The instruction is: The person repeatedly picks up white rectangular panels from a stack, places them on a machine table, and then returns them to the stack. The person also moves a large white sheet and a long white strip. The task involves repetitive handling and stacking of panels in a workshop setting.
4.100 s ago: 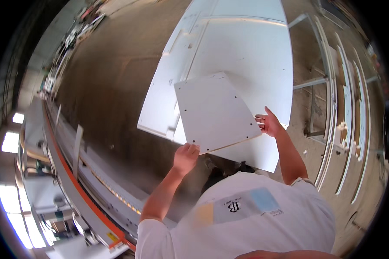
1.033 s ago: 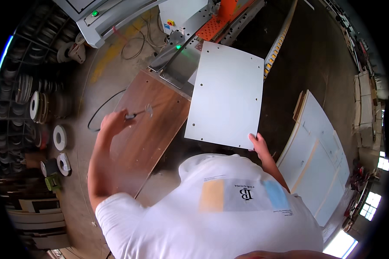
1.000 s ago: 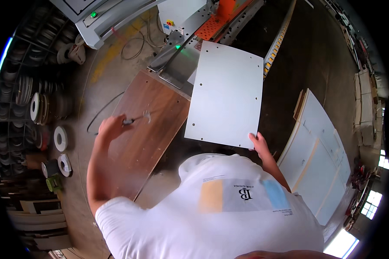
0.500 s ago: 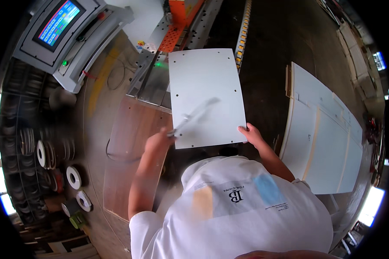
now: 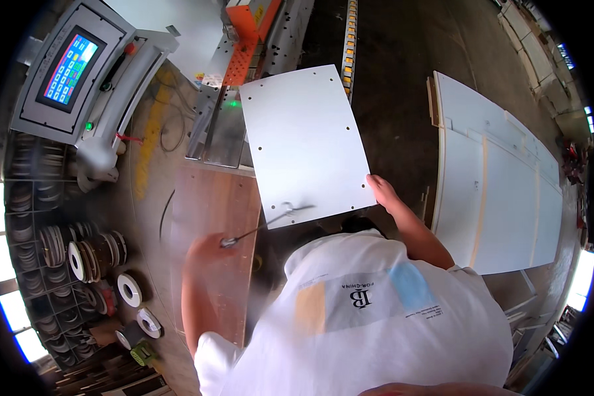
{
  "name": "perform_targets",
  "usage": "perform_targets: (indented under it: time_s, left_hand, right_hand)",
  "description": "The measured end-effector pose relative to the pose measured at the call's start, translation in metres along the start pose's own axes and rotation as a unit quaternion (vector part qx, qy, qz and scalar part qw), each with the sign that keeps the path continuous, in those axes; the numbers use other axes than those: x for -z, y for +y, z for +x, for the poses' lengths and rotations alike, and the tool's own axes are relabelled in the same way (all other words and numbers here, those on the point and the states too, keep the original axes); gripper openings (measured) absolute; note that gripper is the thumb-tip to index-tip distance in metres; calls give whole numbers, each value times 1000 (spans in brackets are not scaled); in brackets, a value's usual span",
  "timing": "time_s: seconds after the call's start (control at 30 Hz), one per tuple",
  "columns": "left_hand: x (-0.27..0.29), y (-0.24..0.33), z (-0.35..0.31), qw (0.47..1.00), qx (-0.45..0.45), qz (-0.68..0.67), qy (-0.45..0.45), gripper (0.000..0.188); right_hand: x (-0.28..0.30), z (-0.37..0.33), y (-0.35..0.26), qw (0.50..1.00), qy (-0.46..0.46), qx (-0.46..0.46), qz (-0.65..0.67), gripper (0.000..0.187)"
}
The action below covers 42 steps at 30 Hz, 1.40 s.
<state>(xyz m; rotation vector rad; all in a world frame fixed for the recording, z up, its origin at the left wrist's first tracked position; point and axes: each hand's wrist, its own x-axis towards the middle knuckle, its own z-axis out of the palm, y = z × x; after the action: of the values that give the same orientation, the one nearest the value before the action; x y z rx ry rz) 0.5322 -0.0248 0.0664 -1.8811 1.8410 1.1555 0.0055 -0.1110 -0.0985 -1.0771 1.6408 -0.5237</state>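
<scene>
A white rectangular board (image 5: pixel 310 145) with small dark holes near its edges lies tilted in front of me, its near edge close to my body. My right hand (image 5: pixel 384 193) grips its near right corner, thumb on top and fingers beneath. Out to the left, over a brown wood-grain surface, my left hand (image 5: pixel 206 249) is closed around a thin grey rod-shaped tool (image 5: pixel 254 231). The tool's far end, with a small pale knob, reaches over the board's near left corner. Its exact kind is too blurred to tell.
A grey machine panel with a lit screen (image 5: pixel 69 69) stands at the upper left, near an orange machine part (image 5: pixel 249 39). Large white panels (image 5: pixel 498 185) are stacked at the right. Edge-band rolls (image 5: pixel 92 257) fill a rack at the left. A roller track (image 5: pixel 351 39) runs beyond the board.
My left hand has moved left and toward me, drawing the tool back from the board's middle to its near left corner. The board has turned slightly; my right hand keeps its hold.
</scene>
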Motion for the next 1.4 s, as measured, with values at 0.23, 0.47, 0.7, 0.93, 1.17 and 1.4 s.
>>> perform_targets:
  time_s: [0.23, 0.47, 0.7, 0.93, 1.17, 1.4]
  left_hand:
    - [-172, -171, 4, 885, 130, -345, 285, 28]
    - [-141, -28, -19, 954, 78, -289, -5, 40]
    - [-169, -43, -54, 927, 155, -338, -44, 47]
    - [-136, -7, -49, 907, 158, -353, 168, 45]
    - [-140, 6, -55, 897, 174, -353, 202, 48]
    - [-122, 20, -61, 935, 233, -211, 163, 49]
  right_hand:
    - [-3, -6, -21, 997, -32, -34, 58, 48]
    - [-4, -30, -56, 988, -74, -67, 119, 47]
    - [-68, -21, -75, 979, -148, -97, 104, 43]
    - [-133, 10, -116, 970, -238, -49, -30, 45]
    - [-148, 59, -120, 969, -233, -33, -71, 42]
    - [-131, 120, -143, 986, -158, -17, -41, 40]
